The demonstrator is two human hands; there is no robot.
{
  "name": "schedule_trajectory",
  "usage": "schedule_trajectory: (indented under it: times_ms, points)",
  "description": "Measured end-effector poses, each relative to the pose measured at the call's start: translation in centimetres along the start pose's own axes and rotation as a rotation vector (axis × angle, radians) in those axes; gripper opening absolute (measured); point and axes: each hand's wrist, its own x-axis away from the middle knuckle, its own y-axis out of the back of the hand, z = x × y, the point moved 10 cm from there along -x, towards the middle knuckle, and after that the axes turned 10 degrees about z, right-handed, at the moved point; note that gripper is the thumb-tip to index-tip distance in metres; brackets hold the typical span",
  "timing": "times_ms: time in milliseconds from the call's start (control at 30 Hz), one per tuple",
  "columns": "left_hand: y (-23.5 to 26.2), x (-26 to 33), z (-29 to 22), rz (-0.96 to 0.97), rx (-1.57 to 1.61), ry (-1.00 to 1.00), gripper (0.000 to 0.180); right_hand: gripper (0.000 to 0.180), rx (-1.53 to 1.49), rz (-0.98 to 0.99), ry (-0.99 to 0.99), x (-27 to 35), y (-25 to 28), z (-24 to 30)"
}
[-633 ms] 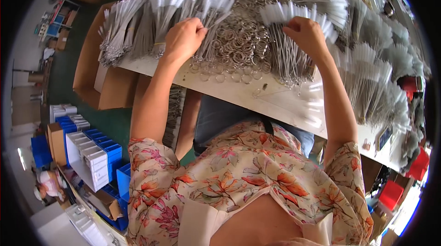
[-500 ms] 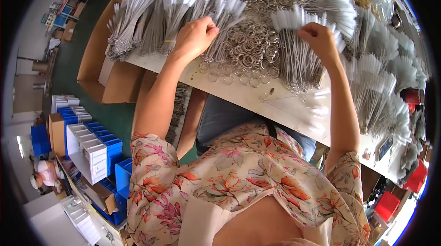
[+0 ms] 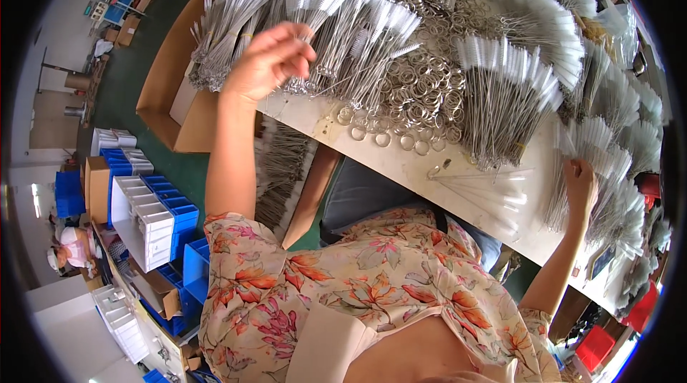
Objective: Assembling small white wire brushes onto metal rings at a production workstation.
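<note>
My left hand (image 3: 266,62) hovers above the near left edge of the table, its fingers loosely bent and apart, somewhat blurred; I see nothing held in it. Behind it stand bundles of thin wire brushes (image 3: 315,0) with white bristle tips. My right hand (image 3: 581,186) is at the right, beside another brush bundle (image 3: 595,141), fingers drawn together; what they hold, if anything, is hidden. Between my hands lie a heap of metal split rings (image 3: 422,86) and a large brush bundle (image 3: 504,97). A few loose brushes (image 3: 486,188) lie fanned out near the front edge.
Several rings (image 3: 383,140) lie along the front of the white table (image 3: 343,133). An open cardboard box (image 3: 161,93) stands at its left end. More brushes (image 3: 275,175) fill a box below the edge. Blue and white bins (image 3: 147,218) stand left; a person (image 3: 74,243) is beyond.
My left hand has moved left from the brush bundles and its fingers have loosened. My right hand has gone from the large middle bundle to the right-hand bundles. The view has shifted slightly.
</note>
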Motion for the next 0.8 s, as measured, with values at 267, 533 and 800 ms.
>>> schedule_trajectory:
  times_ms: [267,533,800]
  points:
    - [15.5,1.7,-1.8,-0.669,-0.914,0.374,0.038,0.028,-0.329,0.011,0.003,-0.7,-0.6,-0.9]
    - [23.0,1.6,-0.1,-0.536,-1.036,0.421,0.019,0.026,-0.563,-0.040,0.002,-2.1,-0.2,-4.3]
    - [20.2,1.7,-1.8,-0.550,-1.043,0.460,0.015,0.022,-0.998,-0.579,0.027,3.1,9.8,-11.1]
